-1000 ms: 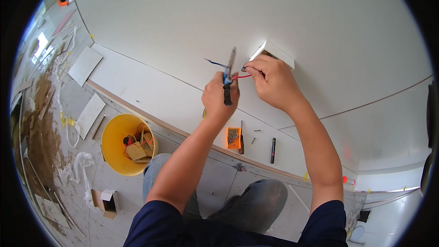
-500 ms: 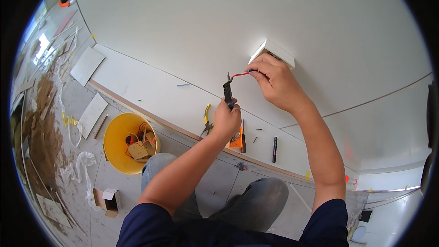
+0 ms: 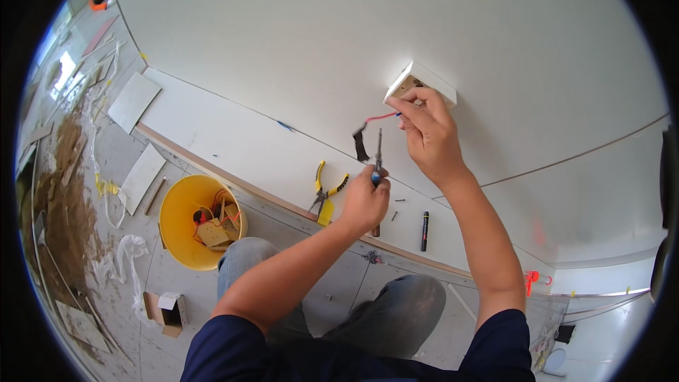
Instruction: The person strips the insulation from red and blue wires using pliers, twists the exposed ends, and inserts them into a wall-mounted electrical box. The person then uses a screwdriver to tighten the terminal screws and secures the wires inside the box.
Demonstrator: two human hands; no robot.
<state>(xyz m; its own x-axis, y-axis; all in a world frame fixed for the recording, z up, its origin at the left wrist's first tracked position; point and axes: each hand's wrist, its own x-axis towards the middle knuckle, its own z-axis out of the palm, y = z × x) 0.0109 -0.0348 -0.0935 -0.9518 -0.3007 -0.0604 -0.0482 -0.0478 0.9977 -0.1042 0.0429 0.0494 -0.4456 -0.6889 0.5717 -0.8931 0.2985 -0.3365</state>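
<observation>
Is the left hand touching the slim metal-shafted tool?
Touching: the head view shows the left hand closed around the lower end of the slim metal-shafted tool.

Bright, soft light, glare on far-left floor (image 3: pixel 205 290), faint shadow beside white box (image 3: pixel 434 83), fisheye-bent edges, black corners

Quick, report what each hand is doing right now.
Left hand: closed, holding a slim tool with a metal shaft.
Right hand: fingers drawn together, apparently pinching a small blue piece at the red wire.
</observation>
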